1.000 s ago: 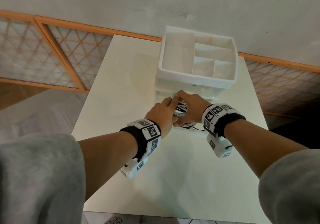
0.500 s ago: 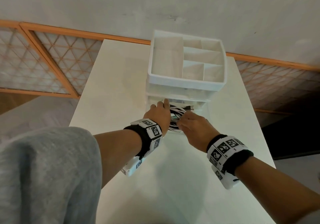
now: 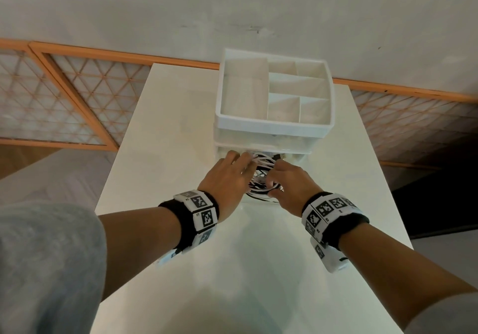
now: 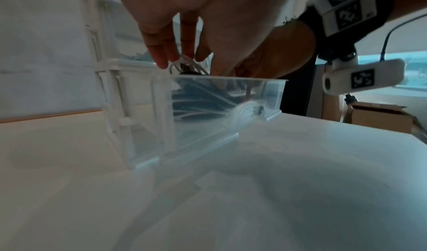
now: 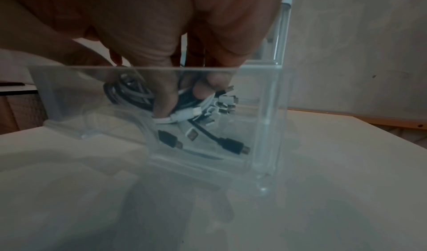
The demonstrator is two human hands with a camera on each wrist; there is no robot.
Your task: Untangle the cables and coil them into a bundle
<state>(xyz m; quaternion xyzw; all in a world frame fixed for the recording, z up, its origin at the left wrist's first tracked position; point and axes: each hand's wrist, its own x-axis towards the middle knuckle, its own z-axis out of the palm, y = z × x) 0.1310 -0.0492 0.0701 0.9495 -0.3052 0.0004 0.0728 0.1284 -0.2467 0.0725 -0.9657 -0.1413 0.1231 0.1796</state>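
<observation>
A tangle of black and white cables (image 3: 261, 175) lies in a clear drawer (image 5: 254, 130) pulled out at the front of a white organizer (image 3: 271, 128). My right hand (image 3: 292, 185) reaches into the drawer from the near side. Its fingers (image 5: 164, 97) curl round the white and black cable loops (image 5: 184, 117), and several plug ends hang loose. My left hand (image 3: 227, 175) comes over the drawer's left side. In the left wrist view its straight fingers (image 4: 159, 54) touch the top white loops (image 4: 184, 61) from above.
The organizer's top tray (image 3: 243, 93), split into compartments, stands at the back of the white table (image 3: 232, 282). A wall and an orange-framed lattice panel (image 3: 64, 95) lie behind. The left wrist view shows a cardboard box (image 4: 381, 116) beyond the table's right edge.
My right hand has drawn back from over the cables to the drawer's near side and dipped its fingers into the bundle. The left hand stays on the cables.
</observation>
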